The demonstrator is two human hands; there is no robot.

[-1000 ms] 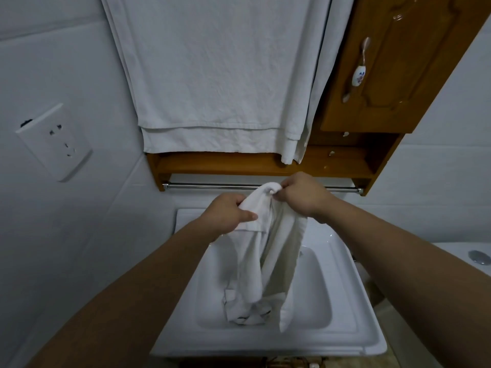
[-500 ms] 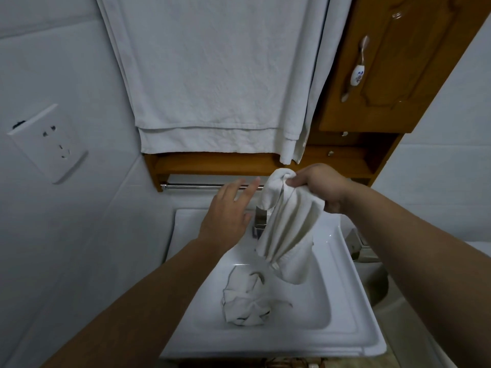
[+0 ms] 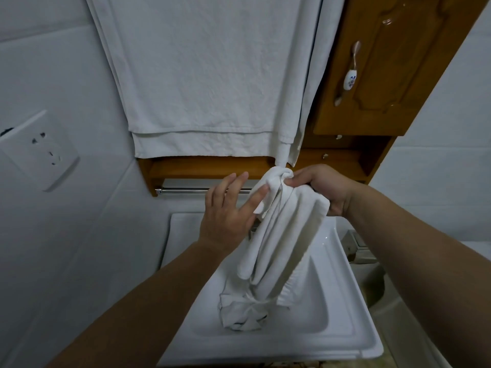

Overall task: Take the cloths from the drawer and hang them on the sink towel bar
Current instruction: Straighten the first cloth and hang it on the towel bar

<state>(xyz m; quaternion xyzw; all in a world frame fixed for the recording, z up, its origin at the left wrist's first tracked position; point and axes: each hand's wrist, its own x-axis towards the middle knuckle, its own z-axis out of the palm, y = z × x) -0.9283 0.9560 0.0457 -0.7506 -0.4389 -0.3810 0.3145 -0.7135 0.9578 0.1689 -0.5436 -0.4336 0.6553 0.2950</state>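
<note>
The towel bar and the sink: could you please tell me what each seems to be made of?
The towel bar looks like polished metal: slim, silvery, with a highlight along it. The sink is likely glazed ceramic, possibly acrylic: glossy white with soft reflections.

My left hand [image 3: 225, 216] no longer grips the top of the bundle as it did a second ago. It is open now, its straight fingers touching the upper folds of the cloth [image 3: 284, 235], which my right hand [image 3: 321, 189] pinches alone. The second cloth [image 3: 241, 314] is out of my grasp and lies crumpled in the sink [image 3: 345, 328]. The held one hangs lower than half a second ago.
</note>
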